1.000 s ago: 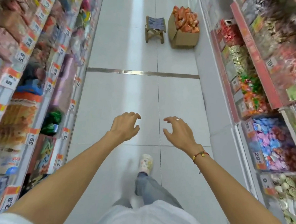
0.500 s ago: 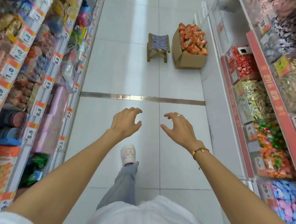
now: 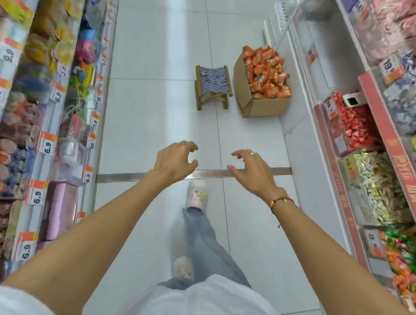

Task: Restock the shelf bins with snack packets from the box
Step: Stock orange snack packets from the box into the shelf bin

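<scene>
Left hand (image 3: pixel 173 161) and right hand (image 3: pixel 252 173) held out over the aisle floor, fingers loosely curled, holding nothing; cardboard box (image 3: pixel 257 106) of orange snack packets (image 3: pixel 267 73) sits well ahead beside stool (image 3: pixel 212 86), against right shelf bins (image 3: pixel 357 131).

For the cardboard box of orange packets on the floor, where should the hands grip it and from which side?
Probably by its two long side walls, one hand each, coming from the near short end. The box lies lengthwise along the aisle, open-topped and heaped with packets, so a top grip has no hold. Its right wall sits close to the shelf base, and the stool stands beside its left, so both gaps look tight.
</scene>
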{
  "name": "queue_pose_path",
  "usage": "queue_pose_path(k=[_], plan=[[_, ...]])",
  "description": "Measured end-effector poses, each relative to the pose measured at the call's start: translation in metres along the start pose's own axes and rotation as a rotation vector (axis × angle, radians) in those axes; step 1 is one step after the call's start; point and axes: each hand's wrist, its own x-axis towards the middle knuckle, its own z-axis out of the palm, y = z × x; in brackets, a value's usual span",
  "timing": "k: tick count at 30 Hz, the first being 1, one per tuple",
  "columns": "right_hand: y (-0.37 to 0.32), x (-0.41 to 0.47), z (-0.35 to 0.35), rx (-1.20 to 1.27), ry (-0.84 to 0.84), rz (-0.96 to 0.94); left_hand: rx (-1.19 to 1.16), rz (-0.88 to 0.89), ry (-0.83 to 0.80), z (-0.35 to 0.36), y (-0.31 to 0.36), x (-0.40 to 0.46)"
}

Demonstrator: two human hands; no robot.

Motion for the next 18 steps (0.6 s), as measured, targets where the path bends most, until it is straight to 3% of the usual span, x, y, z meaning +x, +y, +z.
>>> queue_pose_path(k=[18], plan=[[0.021, 0.428, -0.108, 0.04, -0.032, 0.186, 0.065, 0.044, -0.176, -0.139, -0.045, 0.448]])
